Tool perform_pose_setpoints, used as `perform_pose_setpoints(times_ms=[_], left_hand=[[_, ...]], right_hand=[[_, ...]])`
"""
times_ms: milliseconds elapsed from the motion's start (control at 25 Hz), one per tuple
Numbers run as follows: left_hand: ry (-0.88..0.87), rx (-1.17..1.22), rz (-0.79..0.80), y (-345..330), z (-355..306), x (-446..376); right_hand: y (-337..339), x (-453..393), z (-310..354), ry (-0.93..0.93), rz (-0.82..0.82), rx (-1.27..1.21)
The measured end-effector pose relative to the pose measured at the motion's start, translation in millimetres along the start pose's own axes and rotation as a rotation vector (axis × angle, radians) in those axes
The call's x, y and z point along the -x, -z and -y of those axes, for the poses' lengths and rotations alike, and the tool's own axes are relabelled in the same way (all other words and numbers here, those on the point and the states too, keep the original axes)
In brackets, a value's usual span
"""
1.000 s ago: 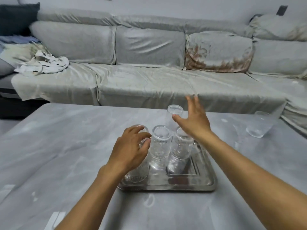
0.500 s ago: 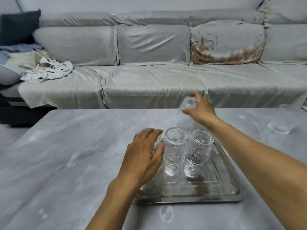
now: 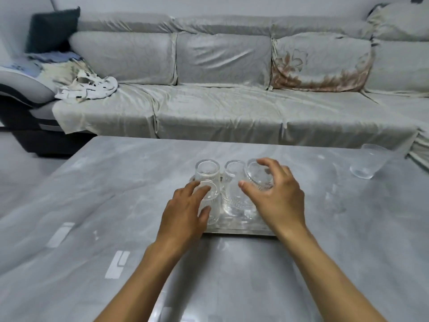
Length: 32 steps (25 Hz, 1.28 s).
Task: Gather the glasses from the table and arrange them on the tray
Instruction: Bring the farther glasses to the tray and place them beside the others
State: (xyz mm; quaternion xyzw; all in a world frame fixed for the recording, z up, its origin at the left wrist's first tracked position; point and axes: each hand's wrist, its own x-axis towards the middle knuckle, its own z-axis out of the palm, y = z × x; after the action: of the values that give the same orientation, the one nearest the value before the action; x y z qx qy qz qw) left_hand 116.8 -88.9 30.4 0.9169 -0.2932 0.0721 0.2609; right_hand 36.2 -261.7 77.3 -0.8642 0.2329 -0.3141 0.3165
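The counter (image 3: pixel 116 205) looks like polished grey stone or marble-look laminate, smooth and glossy, with pale veining and bright window reflections near its front left. The tray (image 3: pixel 239 231) is bare metal, mirror-bright along its near rim. The glasses (image 3: pixel 207 173) on it are clear glass with ribbed, embossed walls that catch the light; the one in the right hand (image 3: pixel 277 201) shows a patterned base. Near the counter's far right corner, a plainer cup (image 3: pixel 368 165) is smooth, clear and thin-walled; glass or plastic cannot be told. The sofa (image 3: pixel 220 108) behind wears a satiny grey cloth cover, creased and faintly shiny.
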Motion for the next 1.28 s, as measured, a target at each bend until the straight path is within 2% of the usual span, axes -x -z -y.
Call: perform_pose_setpoints(times_ms=[120, 240, 720, 920, 1000, 1120, 1200, 1280], left_hand=[[-0.041, -0.038, -0.002, -3, -1, 1], [-0.051, -0.041, -0.021, -5, 2, 2], [-0.082, -0.028, -0.034, -8, 5, -1], [-0.091, -0.052, 0.014, -5, 7, 0], [-0.114, -0.096, -0.045, -1, 0, -2], [-0.226, -0.018, -0.156, -4, -35, 2], [-0.299, 0.059, -0.125, -18, -69, 7], [-0.370, 0.085, -0.009, -41, -105, 4]], right_hand=[[-17, 13, -17, 0.007, 0.113, 0.152], [-32, 16, -27, 0.053, 0.156, 0.239], [-63, 13, -39, 0.086, 0.165, 0.304], [-61, 15, -42, 0.098, 0.207, 0.290], [-51, 16, -42, 0.096, 0.164, 0.199], [-11, 6, -50, 0.112, -0.002, 0.071], [23, -3, -69, 0.075, -0.104, 0.027], [57, -9, -106, -0.011, -0.186, 0.001]])
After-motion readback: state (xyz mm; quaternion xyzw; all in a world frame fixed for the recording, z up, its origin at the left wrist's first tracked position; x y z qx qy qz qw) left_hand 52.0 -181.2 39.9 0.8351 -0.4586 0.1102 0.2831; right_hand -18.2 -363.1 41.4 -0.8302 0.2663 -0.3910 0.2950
